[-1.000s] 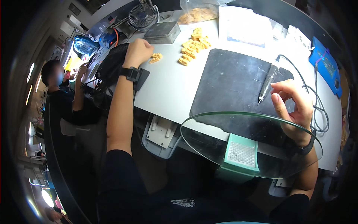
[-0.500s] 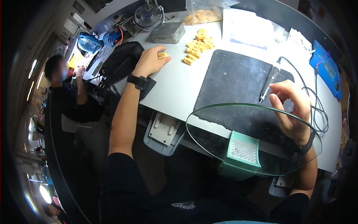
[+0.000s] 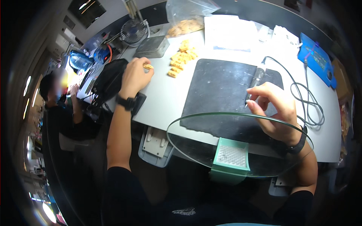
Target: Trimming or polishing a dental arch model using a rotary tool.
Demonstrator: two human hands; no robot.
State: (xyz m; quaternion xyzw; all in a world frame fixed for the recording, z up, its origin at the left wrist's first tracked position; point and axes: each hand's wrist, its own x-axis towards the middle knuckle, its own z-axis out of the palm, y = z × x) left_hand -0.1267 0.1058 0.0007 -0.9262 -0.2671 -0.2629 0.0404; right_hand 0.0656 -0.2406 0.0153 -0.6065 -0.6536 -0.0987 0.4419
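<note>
My left hand (image 3: 136,78) is at the left of the white table, its thumb and fingers closed round a small yellow block (image 3: 148,66). A loose cluster of similar ridged yellow blocks (image 3: 180,60) lies to its right. My right hand (image 3: 277,109) is over the black mat (image 3: 218,84), thumb and index finger curved with a gap between them. Those fingertips are beside the tip of a dark, pen-shaped corded tool (image 3: 258,76) that lies on the mat. Whether they touch the tool is hard to make out.
A clear oval glass plate (image 3: 211,116) juts over the table's front edge, above a green tray (image 3: 232,155). Behind are a grey metal box (image 3: 152,46), a small fan (image 3: 133,31), a plastic bag (image 3: 186,26) and papers (image 3: 230,34). A black bag (image 3: 110,81) flanks my left hand; a person (image 3: 62,101) sits farther left.
The whole view has shifted with my head. My right hand has moved left across the mat, closer to the tool's tip. The left hand stays at its yellow block.
</note>
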